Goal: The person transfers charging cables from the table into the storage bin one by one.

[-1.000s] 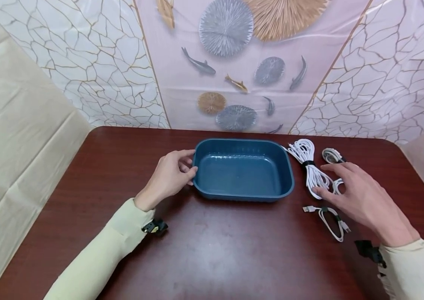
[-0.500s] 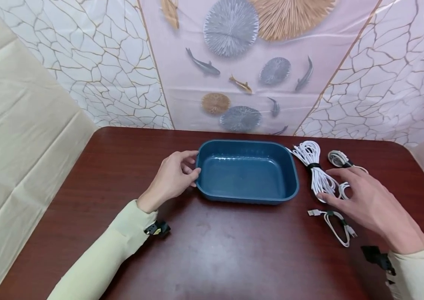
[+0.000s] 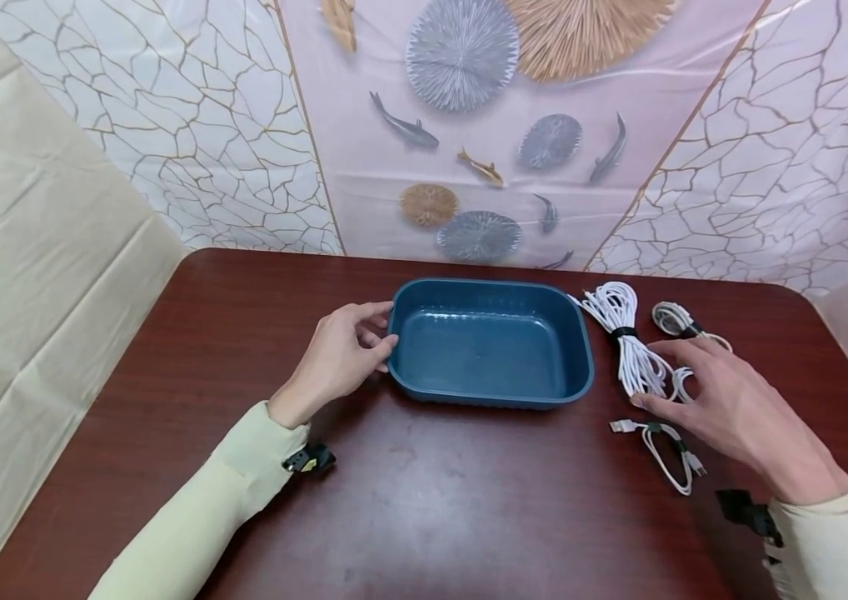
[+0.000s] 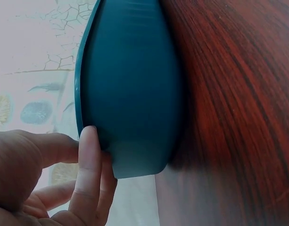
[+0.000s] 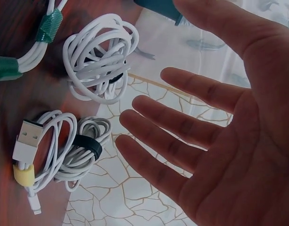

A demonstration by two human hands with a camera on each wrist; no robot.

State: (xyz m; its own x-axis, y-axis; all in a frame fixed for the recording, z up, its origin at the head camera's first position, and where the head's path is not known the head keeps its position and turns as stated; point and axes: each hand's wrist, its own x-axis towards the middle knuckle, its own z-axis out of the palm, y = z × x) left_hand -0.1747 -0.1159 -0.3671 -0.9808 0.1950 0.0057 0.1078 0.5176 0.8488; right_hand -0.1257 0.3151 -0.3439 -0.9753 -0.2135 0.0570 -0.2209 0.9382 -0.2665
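Note:
My left hand holds the left rim of a dark blue rectangular bin, thumb on the edge and fingers along the outer wall. Nothing lies inside the bin. To its right, my right hand hovers over several tied cables, palm down with fingers spread, holding none. The long white cable bundle has a black strap. Nearer the front lies a short USB cable with green ties. A grey coiled cable with a black strap and a white cable with a yellow tie show in the right wrist view.
The dark red wooden table carries the bin near its back edge. Behind it hangs a patterned sheet with fish and round shapes. A plain cream cloth forms the left side.
The head view has shifted slightly. My right hand has come a little nearer the front, still above the cables. My left hand stays at the bin's rim, and the bin has not moved.

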